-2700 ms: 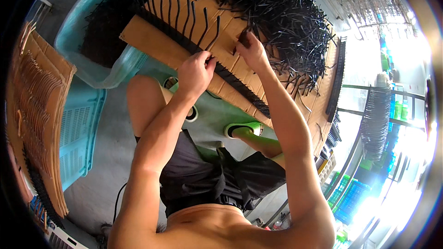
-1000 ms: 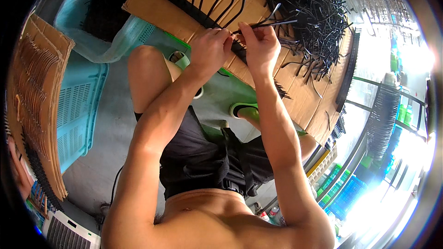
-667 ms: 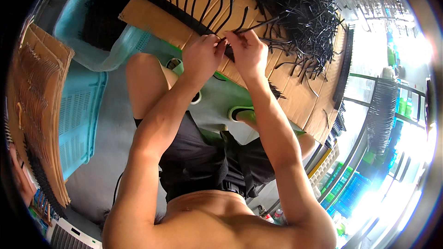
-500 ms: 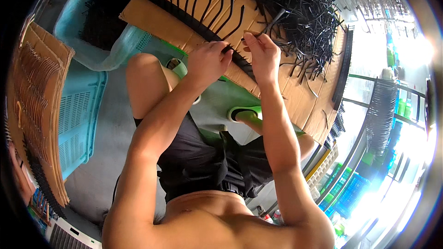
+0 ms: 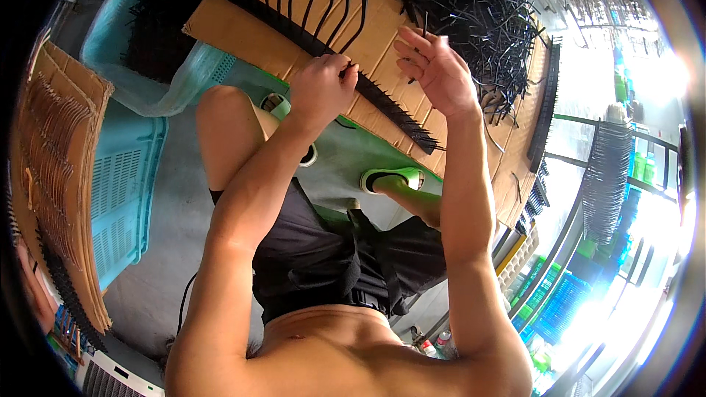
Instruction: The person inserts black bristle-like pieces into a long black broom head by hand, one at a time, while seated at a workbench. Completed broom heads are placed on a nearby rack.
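Observation:
A long black toothed strip (image 5: 397,112) runs slantwise along the near edge of the cardboard. Several slim, curved black eyeglass temples (image 5: 346,11) stand in a row from its far-left part. My left hand (image 5: 318,92) is closed on the strip beside the last standing temple; a small black bit shows at its fingertips. To the right, my right hand (image 5: 440,77) is raised over the cardboard, palm partly turned up. A thin black temple (image 5: 425,23) sticks out above and below its loosely bent fingers. Behind it lies a big tangled heap of black temples (image 5: 471,0).
Brown cardboard (image 5: 250,33) covers the work surface. At left are a light-blue basket (image 5: 129,191) and an upright cardboard sheet (image 5: 55,125) with rows of thin pieces. Another toothed strip (image 5: 546,103) lies at the cardboard's right edge. Racks (image 5: 609,184) stand farther right.
My right hand has left the strip, rising right toward the heap and turning its palm up. My left hand has shifted slightly left and up. The standing temples have shifted left.

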{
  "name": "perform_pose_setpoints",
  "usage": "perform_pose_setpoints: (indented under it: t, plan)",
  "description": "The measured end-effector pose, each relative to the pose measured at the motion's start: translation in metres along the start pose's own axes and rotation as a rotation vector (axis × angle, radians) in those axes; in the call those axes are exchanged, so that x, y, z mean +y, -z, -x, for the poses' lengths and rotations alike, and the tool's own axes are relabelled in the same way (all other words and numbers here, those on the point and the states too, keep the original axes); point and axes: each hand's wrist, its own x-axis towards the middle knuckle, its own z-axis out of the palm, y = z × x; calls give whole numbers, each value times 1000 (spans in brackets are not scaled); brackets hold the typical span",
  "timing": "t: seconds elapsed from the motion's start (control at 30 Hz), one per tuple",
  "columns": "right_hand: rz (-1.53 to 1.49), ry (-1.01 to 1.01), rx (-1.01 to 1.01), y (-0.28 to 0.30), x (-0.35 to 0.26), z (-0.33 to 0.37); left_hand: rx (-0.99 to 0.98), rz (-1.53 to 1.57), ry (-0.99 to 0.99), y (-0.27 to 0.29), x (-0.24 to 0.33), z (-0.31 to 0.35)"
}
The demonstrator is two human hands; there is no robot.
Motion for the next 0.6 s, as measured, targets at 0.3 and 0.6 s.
perform_pose_setpoints:
  t: [0.3,0.6]
  plan:
    - [1530,590,93,34,36,-35,5,68,-17,-1,-1,-3]
    - [544,357,157,-43,51,3,38,35,-92,1,0,-2]
